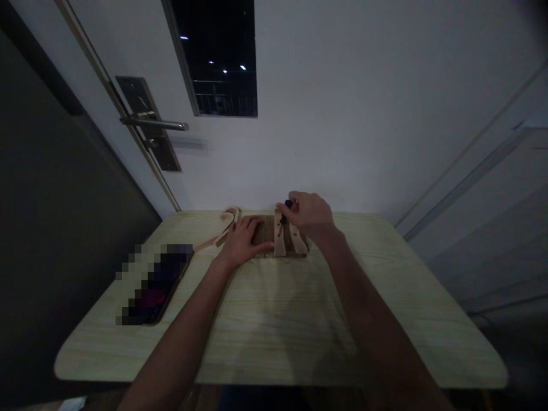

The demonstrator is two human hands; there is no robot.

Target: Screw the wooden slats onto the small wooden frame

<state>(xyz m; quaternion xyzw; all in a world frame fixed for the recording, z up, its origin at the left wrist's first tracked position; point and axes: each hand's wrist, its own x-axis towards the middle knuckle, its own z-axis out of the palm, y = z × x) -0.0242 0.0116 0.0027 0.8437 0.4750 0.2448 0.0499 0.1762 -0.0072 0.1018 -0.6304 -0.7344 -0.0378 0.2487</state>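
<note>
My right hand (310, 211) is closed around the dark handle of a screwdriver (283, 220). Its thin shaft points down at a light wooden strip (279, 245), which lies across a brown, rough-looking board (265, 229). A second, curved light wooden piece (298, 240) with small dark holes is on the board's right part. My left hand (240, 242) lies over the board's left end, thumb and fingers spread and pressed against it. Just beyond my left fingers is a curved, hook-like wooden piece (232, 214). Where the screwdriver tip meets the wood is too small to make out.
A phone (165, 285), partly pixelated, lies on the left of the pale wooden table (274, 325). A thin wooden stick (205, 244) is near its top end. The table's far edge meets a white door (342, 114) with a metal handle (156, 123).
</note>
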